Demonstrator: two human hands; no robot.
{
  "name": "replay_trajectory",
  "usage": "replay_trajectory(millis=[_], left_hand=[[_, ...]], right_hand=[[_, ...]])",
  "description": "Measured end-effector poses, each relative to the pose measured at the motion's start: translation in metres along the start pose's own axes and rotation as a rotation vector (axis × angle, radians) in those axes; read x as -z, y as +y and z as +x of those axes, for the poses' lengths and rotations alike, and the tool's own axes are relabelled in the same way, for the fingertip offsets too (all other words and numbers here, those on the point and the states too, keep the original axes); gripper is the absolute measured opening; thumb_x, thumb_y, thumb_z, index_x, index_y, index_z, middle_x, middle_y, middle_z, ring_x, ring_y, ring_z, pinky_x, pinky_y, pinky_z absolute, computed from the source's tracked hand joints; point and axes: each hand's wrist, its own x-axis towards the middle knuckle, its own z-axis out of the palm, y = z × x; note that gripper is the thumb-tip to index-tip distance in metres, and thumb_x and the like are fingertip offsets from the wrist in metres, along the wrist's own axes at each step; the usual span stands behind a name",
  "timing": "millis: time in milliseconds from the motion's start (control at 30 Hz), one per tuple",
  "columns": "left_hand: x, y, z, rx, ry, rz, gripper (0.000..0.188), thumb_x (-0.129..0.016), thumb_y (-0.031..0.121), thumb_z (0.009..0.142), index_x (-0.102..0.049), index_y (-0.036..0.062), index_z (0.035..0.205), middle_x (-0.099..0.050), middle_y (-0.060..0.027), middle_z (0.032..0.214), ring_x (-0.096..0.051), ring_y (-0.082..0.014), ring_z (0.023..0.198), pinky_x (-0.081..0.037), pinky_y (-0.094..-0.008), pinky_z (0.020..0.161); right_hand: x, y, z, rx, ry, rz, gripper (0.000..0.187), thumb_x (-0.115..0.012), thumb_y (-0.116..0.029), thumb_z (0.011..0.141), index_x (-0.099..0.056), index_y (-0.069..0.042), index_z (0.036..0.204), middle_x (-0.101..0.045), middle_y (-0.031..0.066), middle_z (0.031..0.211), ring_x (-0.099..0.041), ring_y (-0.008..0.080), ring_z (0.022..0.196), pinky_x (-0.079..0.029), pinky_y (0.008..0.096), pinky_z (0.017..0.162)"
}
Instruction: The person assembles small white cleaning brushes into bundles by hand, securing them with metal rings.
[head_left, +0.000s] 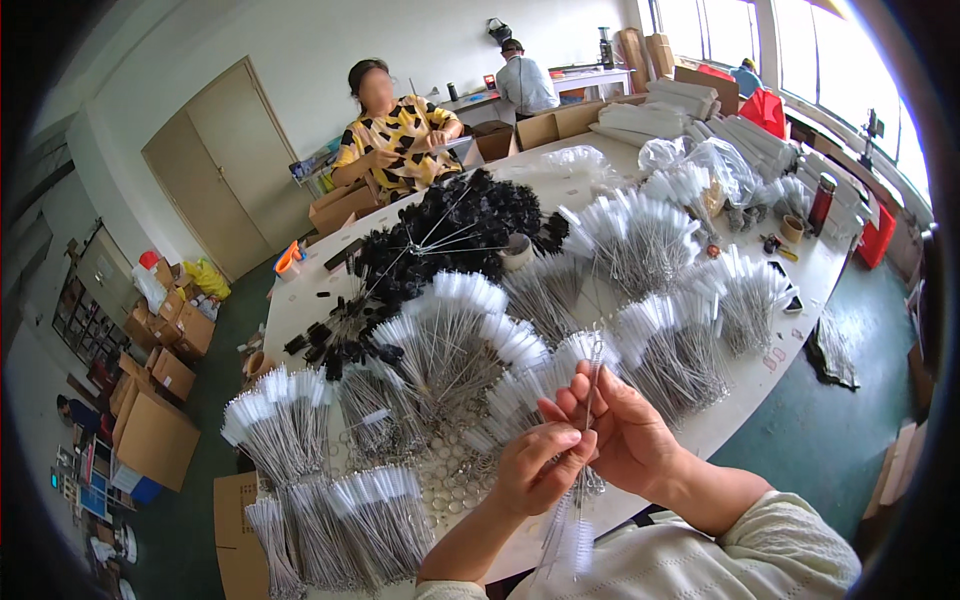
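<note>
Close to my body, over the table's near edge, both hands hold a few thin wire-handled brushes (576,548). Their white bristle heads hang down and the wire ends point up. My left hand (543,466) pinches the wires low down, thumb against fingers. Higher up, my right hand (632,430) has its fingers and thumb around the same wires. Just beyond my hands lie bundles of white-bristled brushes (665,350), and more brush bundles (375,510) lie to the left. Loose wire rings (445,475) show between the bundles.
Black-bristled brushes (450,230) are heaped mid-table. A dark red bottle (822,204), a phone (787,288) and a tape roll (791,229) lie on the right, with plastic bags (715,170) behind. A person in a patterned shirt (400,150) works across the white table (745,395). Cardboard boxes (155,430) stand left.
</note>
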Motion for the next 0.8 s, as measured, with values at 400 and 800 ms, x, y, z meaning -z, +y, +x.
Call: replay_trajectory(millis=[400, 800], left_hand=[[0.039, 0.019, 0.027, -0.382, 0.160, 0.646, 0.041, -0.066, 0.016, 0.075, -0.056, -0.0009, 0.111, -0.048, -0.0124, 0.107, -0.051, -0.0229, 0.093, -0.045, -0.0338, 0.075], [0.020, 0.019, 0.040, 0.216, -0.470, -0.013, 0.072, -0.069, 0.048, 0.071, -0.047, 0.0032, 0.124, -0.040, -0.0177, 0.131, -0.041, -0.0297, 0.121, -0.033, -0.0419, 0.099]], right_hand=[[0.010, -0.034, -0.002, 0.200, -0.133, -1.514, 0.015, -0.056, -0.011, 0.088, -0.060, 0.003, 0.093, -0.064, 0.0048, 0.076, -0.061, 0.0140, 0.063, -0.048, 0.0276, 0.055], [0.036, -0.004, -0.003, 0.154, -0.349, -1.544, 0.010, -0.058, -0.010, 0.084, -0.059, 0.000, 0.085, -0.061, 0.0100, 0.074, -0.058, 0.0190, 0.064, -0.046, 0.0300, 0.060]])
